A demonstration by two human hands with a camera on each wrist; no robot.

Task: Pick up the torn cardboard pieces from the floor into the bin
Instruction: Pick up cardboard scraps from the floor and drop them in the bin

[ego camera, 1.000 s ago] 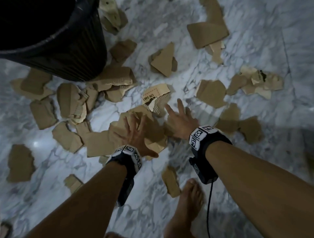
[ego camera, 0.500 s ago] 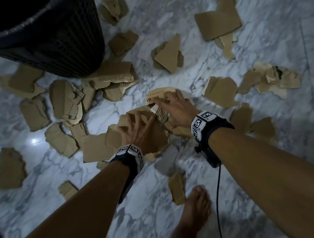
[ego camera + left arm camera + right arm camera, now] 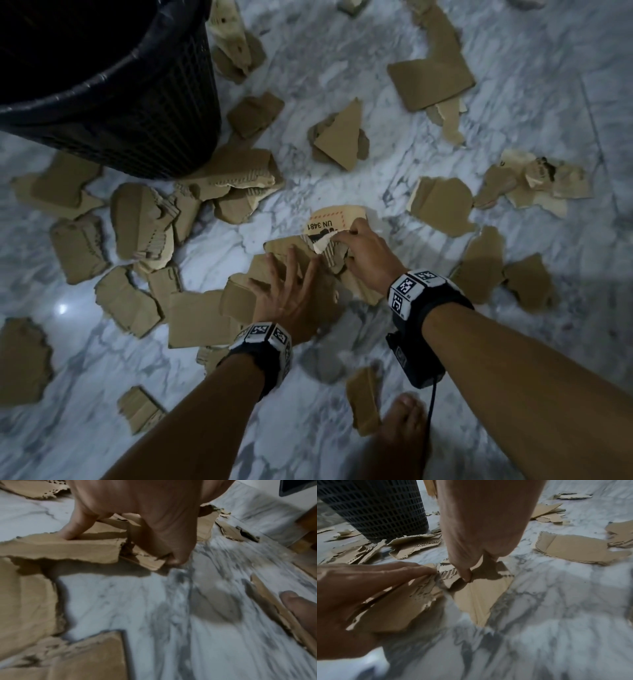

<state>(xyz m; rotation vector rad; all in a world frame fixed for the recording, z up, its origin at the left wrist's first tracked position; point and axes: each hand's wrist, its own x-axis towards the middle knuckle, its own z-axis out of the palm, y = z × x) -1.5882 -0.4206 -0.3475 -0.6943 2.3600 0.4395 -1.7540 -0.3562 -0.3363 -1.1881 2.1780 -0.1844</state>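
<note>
Torn brown cardboard pieces lie scattered over the marble floor. My left hand (image 3: 287, 291) lies with fingers spread on top of a pile of pieces (image 3: 239, 301). In the left wrist view its thumb (image 3: 171, 559) hooks the pile's edge, so it grips the pile. My right hand (image 3: 356, 240) is just beyond it, fingers curled on the torn edge of a pale piece printed "UN 3481" (image 3: 329, 222). One fingertip (image 3: 467, 574) presses down on that piece. The black mesh bin (image 3: 137, 113) stands at the far left, with pieces around its base.
My bare foot (image 3: 404, 431) stands close behind the hands, with a small piece (image 3: 364, 401) beside it. More pieces lie left (image 3: 78, 246), right (image 3: 442, 205) and far (image 3: 431, 82). Bare marble shows between the bin and the printed piece.
My right hand moved forward onto the printed piece and its fingers curled on the torn edge. My left hand stayed on the pile and tightened on it.
</note>
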